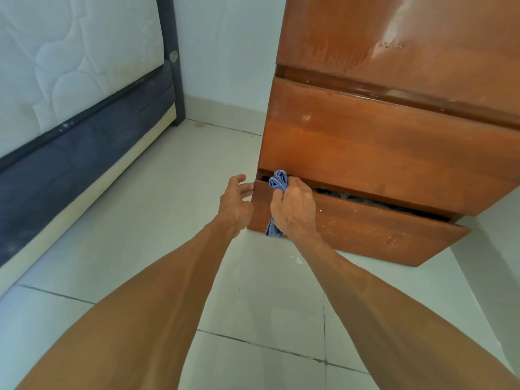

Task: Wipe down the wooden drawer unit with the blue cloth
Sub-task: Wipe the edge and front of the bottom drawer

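Low down, right hand (294,208) bunches blue cloth (277,180) against smudged wooden drawer unit (380,153).

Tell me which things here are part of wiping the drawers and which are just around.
Part of the job:
wooden drawer unit
bottom drawer, slightly open
blue cloth, bunched in the right hand
left hand, open, by the unit's corner

Just around:
mattress
bed frame
tiled floor
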